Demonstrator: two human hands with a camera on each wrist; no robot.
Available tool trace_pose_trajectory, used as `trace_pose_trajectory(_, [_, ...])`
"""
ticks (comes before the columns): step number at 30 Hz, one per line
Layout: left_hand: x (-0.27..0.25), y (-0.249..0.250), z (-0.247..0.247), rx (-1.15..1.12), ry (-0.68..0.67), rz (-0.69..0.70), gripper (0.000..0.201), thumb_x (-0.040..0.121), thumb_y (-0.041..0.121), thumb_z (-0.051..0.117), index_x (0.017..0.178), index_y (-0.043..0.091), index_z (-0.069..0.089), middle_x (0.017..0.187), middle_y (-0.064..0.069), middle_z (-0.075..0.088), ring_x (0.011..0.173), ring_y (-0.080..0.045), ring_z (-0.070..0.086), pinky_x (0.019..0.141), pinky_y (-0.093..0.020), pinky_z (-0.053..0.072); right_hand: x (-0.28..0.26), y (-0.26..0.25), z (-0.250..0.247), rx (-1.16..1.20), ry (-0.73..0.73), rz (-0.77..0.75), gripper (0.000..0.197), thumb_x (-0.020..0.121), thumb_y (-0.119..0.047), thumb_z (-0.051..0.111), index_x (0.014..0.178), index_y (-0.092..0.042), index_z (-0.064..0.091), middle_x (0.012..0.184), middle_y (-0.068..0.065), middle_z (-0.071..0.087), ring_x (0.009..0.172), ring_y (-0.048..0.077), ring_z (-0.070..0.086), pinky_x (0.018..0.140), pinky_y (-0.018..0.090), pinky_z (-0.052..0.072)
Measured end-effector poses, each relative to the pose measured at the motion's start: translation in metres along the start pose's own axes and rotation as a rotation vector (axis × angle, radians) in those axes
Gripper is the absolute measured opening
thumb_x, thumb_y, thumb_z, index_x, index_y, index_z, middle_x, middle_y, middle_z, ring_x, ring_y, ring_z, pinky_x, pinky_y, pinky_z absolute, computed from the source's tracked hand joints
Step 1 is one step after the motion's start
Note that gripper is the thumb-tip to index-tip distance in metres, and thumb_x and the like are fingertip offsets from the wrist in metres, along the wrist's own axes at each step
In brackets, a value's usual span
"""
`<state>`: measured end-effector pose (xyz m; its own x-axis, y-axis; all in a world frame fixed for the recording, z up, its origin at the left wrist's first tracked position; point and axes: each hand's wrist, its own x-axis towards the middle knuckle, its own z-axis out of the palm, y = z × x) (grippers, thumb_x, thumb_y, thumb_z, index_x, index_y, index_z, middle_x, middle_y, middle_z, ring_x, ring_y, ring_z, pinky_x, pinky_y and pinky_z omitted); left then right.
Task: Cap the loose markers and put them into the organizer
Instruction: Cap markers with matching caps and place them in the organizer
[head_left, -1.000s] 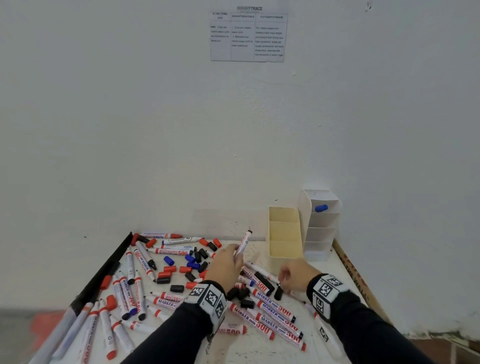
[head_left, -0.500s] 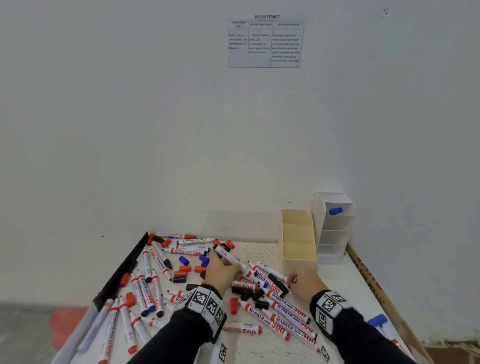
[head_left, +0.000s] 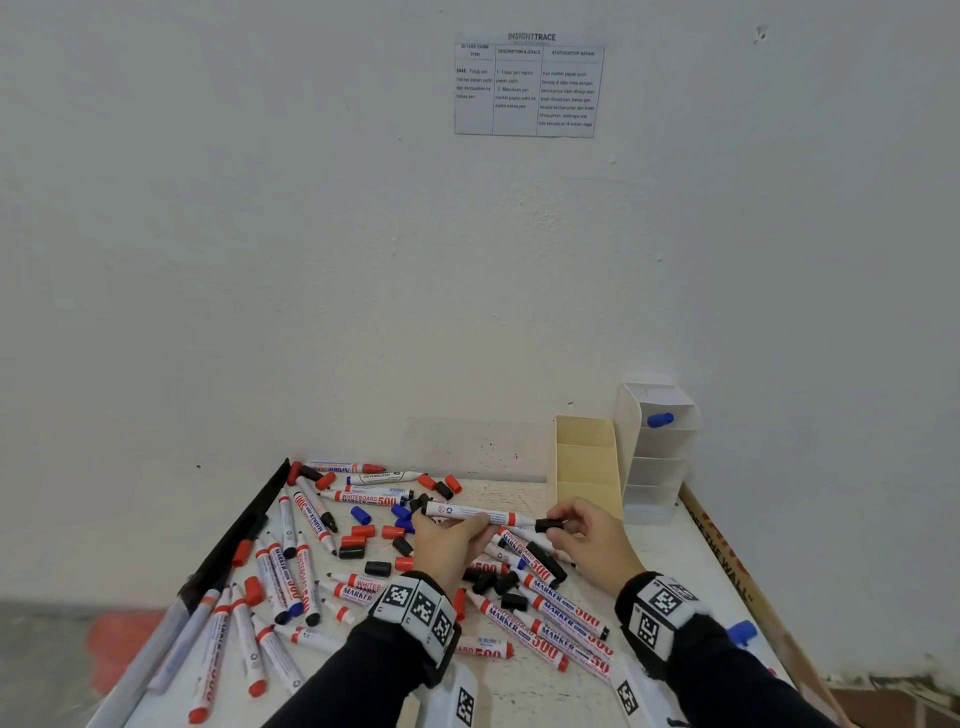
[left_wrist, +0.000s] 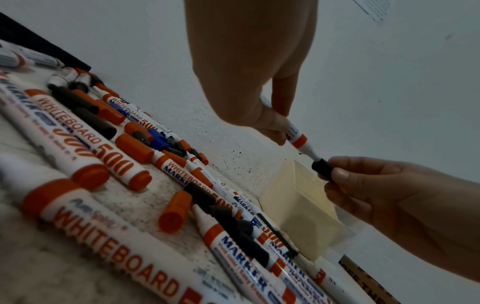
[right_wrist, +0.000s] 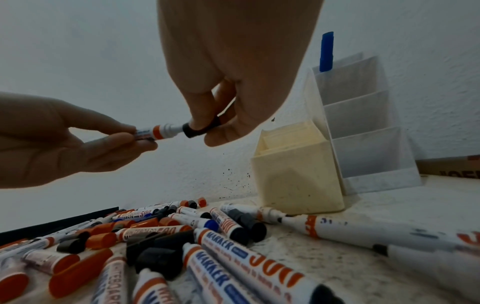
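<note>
My left hand (head_left: 451, 540) grips a white whiteboard marker (head_left: 475, 514) by its barrel and holds it level above the table. The marker (left_wrist: 298, 138) points its nib to the right. My right hand (head_left: 587, 538) pinches a black cap (head_left: 548, 525) right at that nib; the cap (right_wrist: 201, 128) sits over the tip, while the white neck still shows. Many loose markers (head_left: 540, 623) and caps (head_left: 363, 531) in red, black and blue lie scattered on the table. The cream organizer (head_left: 589, 467) and the white tiered organizer (head_left: 654, 467) stand at the back right. A blue-capped marker (head_left: 660, 419) sits in the white one's top slot.
A black strip (head_left: 234, 535) runs along the table's left edge. A cardboard piece (head_left: 737, 571) leans along the right edge. The white wall (head_left: 467, 286) stands directly behind the table, with a printed sheet (head_left: 529, 91) taped high on it.
My left hand swung the marker from upright to level, nib to the right. My right hand picked a black cap off the table and brought it to the nib.
</note>
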<state>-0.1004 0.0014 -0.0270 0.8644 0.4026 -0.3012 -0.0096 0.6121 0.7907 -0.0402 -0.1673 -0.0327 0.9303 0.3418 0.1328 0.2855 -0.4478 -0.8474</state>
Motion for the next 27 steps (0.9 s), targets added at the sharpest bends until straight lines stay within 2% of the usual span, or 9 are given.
trace_pose_trajectory(2, [-0.002, 0.000, -0.003, 0.035, -0.015, -0.002, 0.059, 0.077, -0.016, 0.061, 0.117, 0.018, 0.032, 0.106, -0.029, 0.060, 0.086, -0.033, 0.067, 0.063, -0.033, 0.060, -0.002, 0.000, 0.000, 0.042, 0.000, 0.003, 0.016, 0.084, -0.005, 0.062, 0.093, -0.017, 0.058, 0.095, -0.002, 0.063, 0.085, 0.005, 0.058, 0.060, 0.008, 0.044])
trace_pose_trajectory(4, [-0.003, 0.001, -0.006, 0.148, -0.034, -0.025, 0.052, 0.078, -0.009, 0.066, 0.119, 0.008, 0.040, 0.100, -0.023, 0.065, 0.078, -0.030, 0.069, 0.058, -0.031, 0.059, -0.005, -0.001, 0.000, 0.070, 0.008, -0.005, 0.018, 0.084, -0.003, 0.061, 0.094, -0.017, 0.058, 0.093, -0.005, 0.062, 0.085, 0.002, 0.058, 0.062, 0.006, 0.046])
trace_pose_trajectory(8, [-0.003, 0.006, -0.008, 0.256, -0.100, -0.143, 0.030, 0.088, 0.025, 0.059, 0.109, 0.005, 0.055, 0.093, -0.009, 0.063, 0.071, -0.020, 0.062, 0.056, -0.031, 0.051, -0.008, -0.003, 0.001, 0.131, 0.025, -0.003, 0.019, 0.087, -0.005, 0.058, 0.092, -0.023, 0.057, 0.091, -0.002, 0.063, 0.077, 0.007, 0.060, 0.065, 0.011, 0.049])
trace_pose_trajectory(13, [-0.009, 0.014, -0.015, 0.129, -0.264, -0.212, 0.002, 0.086, 0.008, 0.059, 0.087, 0.006, 0.060, 0.073, -0.007, 0.062, 0.055, -0.013, 0.060, 0.048, -0.019, 0.052, -0.011, -0.003, 0.000, 0.191, 0.049, 0.013, 0.016, 0.089, -0.006, 0.055, 0.101, -0.016, 0.057, 0.089, -0.004, 0.062, 0.074, 0.006, 0.061, 0.069, 0.016, 0.053])
trace_pose_trajectory(17, [-0.013, 0.016, -0.019, 0.238, -0.246, -0.157, 0.023, 0.073, 0.005, 0.068, 0.095, 0.008, 0.060, 0.081, -0.012, 0.066, 0.056, -0.015, 0.064, 0.045, -0.019, 0.052, -0.018, -0.005, -0.003, 0.267, 0.053, 0.046, 0.011, 0.090, -0.010, 0.055, 0.100, -0.014, 0.058, 0.084, -0.002, 0.062, 0.070, 0.008, 0.061, 0.068, 0.017, 0.054])
trace_pose_trajectory(20, [-0.015, 0.016, -0.022, 0.471, -0.205, -0.067, 0.030, 0.073, 0.013, 0.074, 0.098, 0.014, 0.059, 0.085, -0.011, 0.068, 0.060, -0.018, 0.064, 0.046, -0.023, 0.050, -0.025, -0.008, -0.001, 0.235, 0.031, 0.086, 0.012, 0.094, -0.024, 0.050, 0.097, -0.015, 0.058, 0.074, -0.002, 0.058, 0.059, 0.007, 0.053, 0.058, 0.016, 0.047])
trace_pose_trajectory(22, [-0.018, 0.016, -0.024, 0.801, -0.261, 0.038, 0.022, 0.076, 0.021, 0.073, 0.094, 0.014, 0.062, 0.087, -0.005, 0.068, 0.065, -0.014, 0.063, 0.051, -0.019, 0.047, -0.028, -0.010, 0.001, 0.193, 0.031, 0.088, 0.019, 0.095, -0.032, 0.045, 0.086, -0.019, 0.055, 0.068, -0.004, 0.051, 0.057, 0.007, 0.046, 0.057, 0.018, 0.040])
trace_pose_trajectory(25, [-0.025, 0.009, -0.024, 1.299, -0.443, 0.215, 0.018, 0.087, 0.027, 0.060, 0.104, 0.020, 0.060, 0.092, 0.006, 0.066, 0.079, -0.007, 0.060, 0.060, -0.013, 0.042, -0.032, -0.012, 0.006, 0.075, 0.066, 0.082, 0.036, 0.095, -0.043, 0.039, 0.070, -0.018, 0.045, 0.063, -0.004, 0.041, 0.060, 0.011, 0.040, 0.061, 0.023, 0.036])
trace_pose_trajectory(27, [-0.033, 0.001, -0.019, 1.456, -0.513, 0.290, 0.022, 0.096, 0.027, 0.045, 0.116, 0.022, 0.055, 0.096, 0.010, 0.059, 0.086, -0.008, 0.056, 0.069, -0.014, 0.043, -0.035, -0.016, 0.012, 0.027, 0.095, 0.108, 0.042, 0.097, -0.044, 0.033, 0.065, -0.017, 0.039, 0.060, -0.002, 0.035, 0.058, 0.013, 0.036, 0.060, 0.028, 0.033])
